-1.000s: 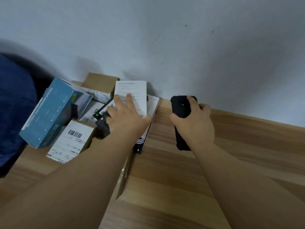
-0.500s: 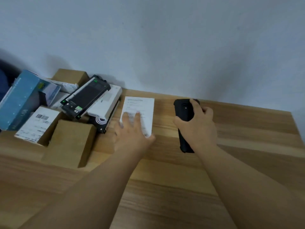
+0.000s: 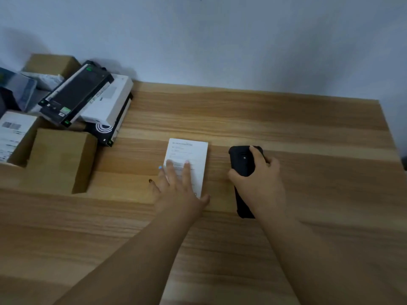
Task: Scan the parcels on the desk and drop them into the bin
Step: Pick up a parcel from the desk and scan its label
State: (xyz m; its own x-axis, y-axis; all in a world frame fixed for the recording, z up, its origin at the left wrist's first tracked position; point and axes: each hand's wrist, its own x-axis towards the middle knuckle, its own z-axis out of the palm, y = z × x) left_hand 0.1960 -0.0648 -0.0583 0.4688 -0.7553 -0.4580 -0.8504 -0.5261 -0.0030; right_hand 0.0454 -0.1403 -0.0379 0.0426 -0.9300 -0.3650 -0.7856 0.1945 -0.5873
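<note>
A flat white parcel (image 3: pixel 189 154) with printed text lies on the wooden desk (image 3: pixel 286 128) near its middle. My left hand (image 3: pixel 176 188) rests on the parcel's near half with straight, spread fingers. Just to the right, my right hand (image 3: pixel 259 181) grips a black handheld scanner (image 3: pixel 241 160), which lies lengthwise under the palm with its far end showing. A pile of other parcels (image 3: pixel 88 100) sits at the desk's far left. No bin is in view.
The pile holds a black box, a white box (image 3: pixel 112 100), a black-and-white box and a labelled carton (image 3: pixel 13 133). A plain brown carton (image 3: pixel 59 159) stands in front of them. A pale wall backs the desk; its right edge (image 3: pixel 389 137) shows.
My left hand has slid the white parcel out of the pile, rightward and toward me, onto bare desk. The right hand has kept its hold on the scanner. The view swung right.
</note>
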